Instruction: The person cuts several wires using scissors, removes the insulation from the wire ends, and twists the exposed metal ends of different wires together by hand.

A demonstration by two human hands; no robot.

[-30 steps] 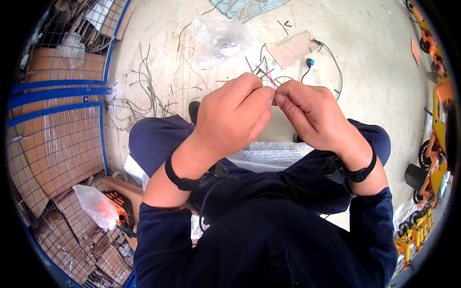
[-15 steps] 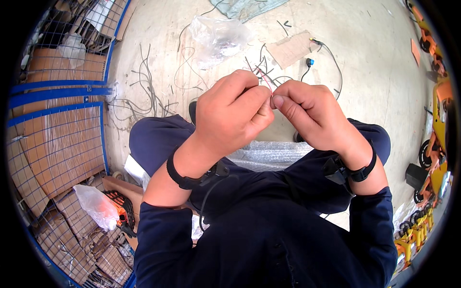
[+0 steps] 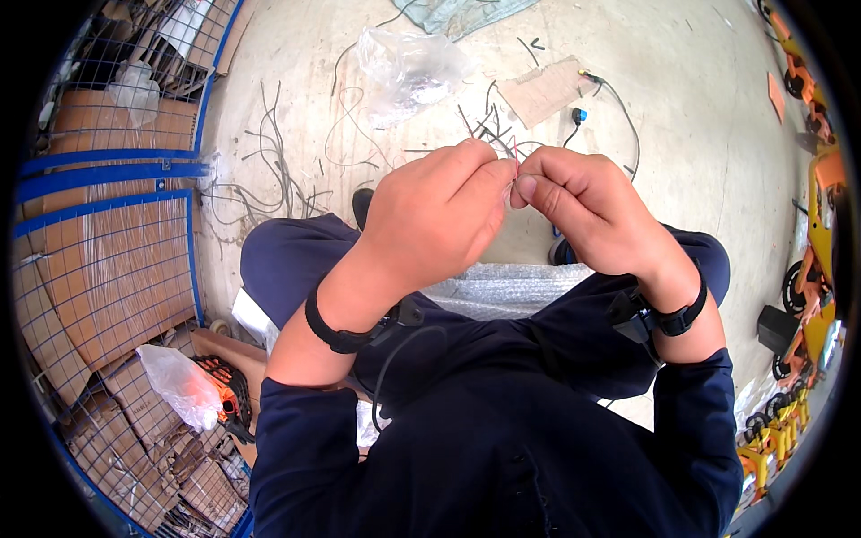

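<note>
A thin red wire stands up between my two hands, its lower part hidden by fingertips. My left hand is closed in a pinch at the wire, its back toward me. Pressed close beside it, my right hand pinches the same spot between thumb and curled forefinger. The fingertips of both hands nearly touch. Beyond them on the floor lie short black cable pieces.
A clear plastic bag and a cardboard piece lie ahead. A black cable with a blue-ended connector is to their right. Loose grey cables spread at left, near a blue mesh cage. Orange and yellow wheeled frames line the right.
My left hand has turned so its back shows more and its fingers have shifted slightly right. The red wire now stands more upright. My right hand has moved very little.
</note>
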